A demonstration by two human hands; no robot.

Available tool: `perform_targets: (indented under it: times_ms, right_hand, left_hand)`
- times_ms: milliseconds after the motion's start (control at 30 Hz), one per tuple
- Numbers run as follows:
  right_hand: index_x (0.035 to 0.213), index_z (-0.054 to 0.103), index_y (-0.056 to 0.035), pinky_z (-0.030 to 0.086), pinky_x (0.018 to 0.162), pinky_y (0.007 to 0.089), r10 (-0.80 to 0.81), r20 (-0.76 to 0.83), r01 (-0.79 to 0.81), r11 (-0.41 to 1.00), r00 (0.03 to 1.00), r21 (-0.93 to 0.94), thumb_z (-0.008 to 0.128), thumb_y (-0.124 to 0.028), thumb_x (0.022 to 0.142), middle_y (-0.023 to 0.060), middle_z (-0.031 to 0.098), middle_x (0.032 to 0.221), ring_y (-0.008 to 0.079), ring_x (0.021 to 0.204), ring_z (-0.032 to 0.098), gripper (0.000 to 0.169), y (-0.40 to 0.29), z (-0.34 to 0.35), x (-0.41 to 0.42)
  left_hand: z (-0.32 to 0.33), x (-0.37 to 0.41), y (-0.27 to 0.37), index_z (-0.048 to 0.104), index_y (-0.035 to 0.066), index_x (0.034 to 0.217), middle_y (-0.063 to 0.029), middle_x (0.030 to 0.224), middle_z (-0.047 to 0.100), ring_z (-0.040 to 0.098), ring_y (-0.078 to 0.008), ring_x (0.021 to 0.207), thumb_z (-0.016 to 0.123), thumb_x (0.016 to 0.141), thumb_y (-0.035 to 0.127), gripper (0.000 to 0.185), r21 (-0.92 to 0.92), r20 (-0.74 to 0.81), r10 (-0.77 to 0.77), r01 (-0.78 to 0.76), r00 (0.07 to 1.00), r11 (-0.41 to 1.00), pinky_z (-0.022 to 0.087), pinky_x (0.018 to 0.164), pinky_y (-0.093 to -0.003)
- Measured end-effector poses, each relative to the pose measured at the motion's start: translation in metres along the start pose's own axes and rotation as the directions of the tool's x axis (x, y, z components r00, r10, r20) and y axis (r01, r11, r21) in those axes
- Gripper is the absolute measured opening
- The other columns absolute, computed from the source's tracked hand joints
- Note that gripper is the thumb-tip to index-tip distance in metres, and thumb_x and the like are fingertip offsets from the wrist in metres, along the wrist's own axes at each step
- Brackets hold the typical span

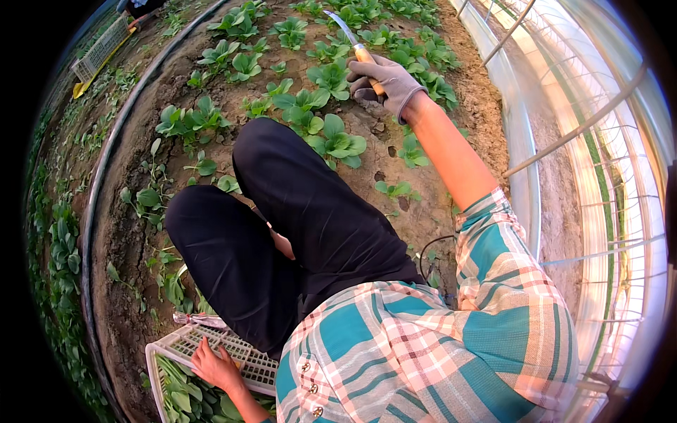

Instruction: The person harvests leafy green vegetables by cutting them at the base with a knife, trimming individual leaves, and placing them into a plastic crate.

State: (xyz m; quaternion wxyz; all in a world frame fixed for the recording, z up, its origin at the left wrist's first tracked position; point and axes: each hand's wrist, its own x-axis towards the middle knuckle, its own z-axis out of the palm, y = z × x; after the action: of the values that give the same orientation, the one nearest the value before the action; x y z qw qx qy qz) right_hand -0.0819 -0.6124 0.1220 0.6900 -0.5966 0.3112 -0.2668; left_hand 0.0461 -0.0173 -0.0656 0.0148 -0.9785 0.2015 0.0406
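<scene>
My right hand [383, 84], in a grey work glove, grips the wooden handle [370, 69] of a small sickle. Its curved metal blade [342, 27] points up and away, above the leafy green plants. At lower left my bare left hand [216, 366] lies over the rim of a white plastic crate [177, 338], fingers against its slatted wall. Cut leafy greens [188, 396] fill the visible part of the crate. Part of the crate is hidden by my leg and plaid shirt. Rooted greens [338, 140] grow in the soil just beyond my knees.
A dark hose [100, 169] runs along the bed's left side. Farther left stands another crate [103, 47] on something yellow, near a partly visible person [138, 6]. On the right, plastic sheeting [521, 132] and metal poles [582, 127] form the greenhouse wall.
</scene>
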Motion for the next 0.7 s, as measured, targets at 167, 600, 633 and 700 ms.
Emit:
perform_targets:
  times_ms: [167,600,633,700]
  right_hand:
    - [0.106,0.059,0.0002,0.055,0.062,0.0240,-0.060,-0.008,0.059,0.997,0.998,-0.041,0.074,-0.019,0.085,0.0085,0.062,0.089,0.0124,0.069,0.063,0.033,-0.019,0.013,-0.008]
    - [0.117,0.059,-0.0060,0.051,0.058,0.0227,0.146,0.286,0.014,0.872,0.947,-0.490,0.073,-0.030,0.085,0.0011,0.065,0.091,0.0079,0.069,0.063,0.042,-0.027,0.061,0.025]
    - [0.117,0.059,-0.0062,0.050,0.055,0.0227,0.193,0.287,0.014,0.808,0.938,-0.589,0.073,-0.030,0.085,0.0013,0.064,0.089,0.0074,0.068,0.062,0.042,-0.026,0.056,0.022]
    - [0.117,0.059,-0.0073,0.049,0.053,0.0224,0.379,0.222,-0.112,0.687,0.898,-0.718,0.071,-0.029,0.086,0.0013,0.064,0.085,0.0071,0.066,0.060,0.040,-0.014,0.015,0.024]
  left_hand:
    - [0.005,0.000,-0.008,0.062,0.012,0.122,-0.0039,0.117,0.063,0.051,-0.0273,0.116,0.072,0.077,0.015,0.046,-0.015,-0.058,0.042,-0.043,0.997,0.999,0.040,0.095,-0.0422]
    - [-0.005,-0.002,0.002,0.066,0.009,0.111,-0.0048,0.103,0.065,0.054,-0.0272,0.106,0.072,0.077,0.016,0.035,-0.079,-0.115,0.024,-0.033,0.993,0.996,0.041,0.091,-0.0415]
    - [-0.007,-0.002,0.003,0.066,0.009,0.111,-0.0045,0.101,0.064,0.053,-0.0268,0.106,0.072,0.077,0.018,0.035,-0.073,-0.123,0.033,-0.042,0.992,0.996,0.040,0.092,-0.0414]
    - [-0.004,-0.002,0.006,0.066,0.010,0.111,-0.0043,0.100,0.064,0.053,-0.0269,0.105,0.072,0.077,0.018,0.036,-0.053,-0.123,0.053,-0.060,0.991,0.997,0.040,0.092,-0.0414]
